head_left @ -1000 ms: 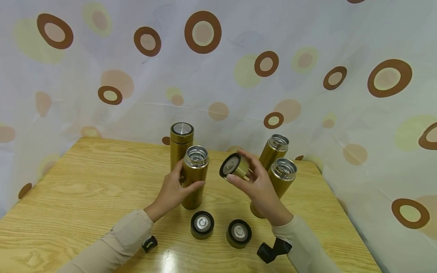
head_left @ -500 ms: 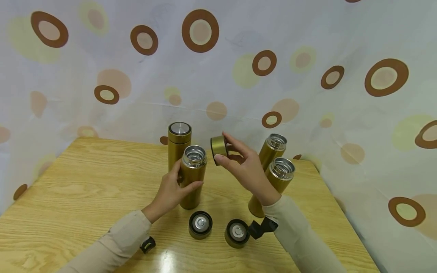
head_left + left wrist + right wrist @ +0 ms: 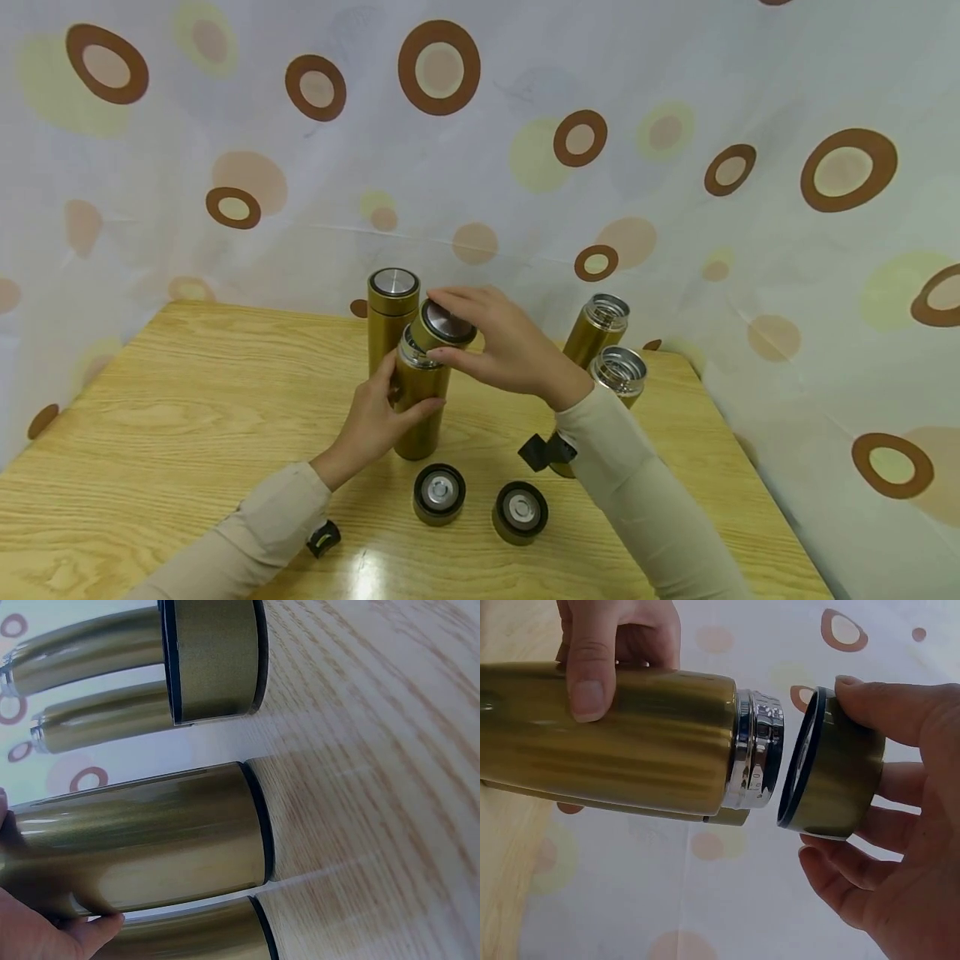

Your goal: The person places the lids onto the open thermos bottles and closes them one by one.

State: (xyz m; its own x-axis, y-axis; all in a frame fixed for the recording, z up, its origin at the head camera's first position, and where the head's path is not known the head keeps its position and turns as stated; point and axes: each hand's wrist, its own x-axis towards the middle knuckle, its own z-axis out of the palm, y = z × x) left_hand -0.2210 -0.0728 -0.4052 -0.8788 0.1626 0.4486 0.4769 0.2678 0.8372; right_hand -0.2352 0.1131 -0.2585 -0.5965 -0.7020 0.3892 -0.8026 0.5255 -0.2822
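Observation:
My left hand (image 3: 375,421) grips the body of a gold thermos flask (image 3: 422,396) that stands upright with its steel neck bare. Between the thumb and fingers of my right hand (image 3: 502,346) is a gold lid (image 3: 444,325), its steel top tilted up. In the right wrist view the lid (image 3: 840,776) is slightly apart from the threaded neck (image 3: 756,750), with its black-rimmed mouth facing it. A second flask (image 3: 392,321), with its lid on, stands just behind the gripped one.
Two lidless gold flasks stand at the right, a rear one (image 3: 596,329) and a front one (image 3: 621,372) partly hidden by my right arm. Two lids, a left one (image 3: 439,494) and a right one (image 3: 520,512), lie upside down on the wooden table (image 3: 187,417). A patterned cloth (image 3: 480,175) hangs behind.
My right hand has moved left and turned the lid over, from underside showing to top up, bringing it over the gripped flask's neck. The left hand keeps its grip in the same place.

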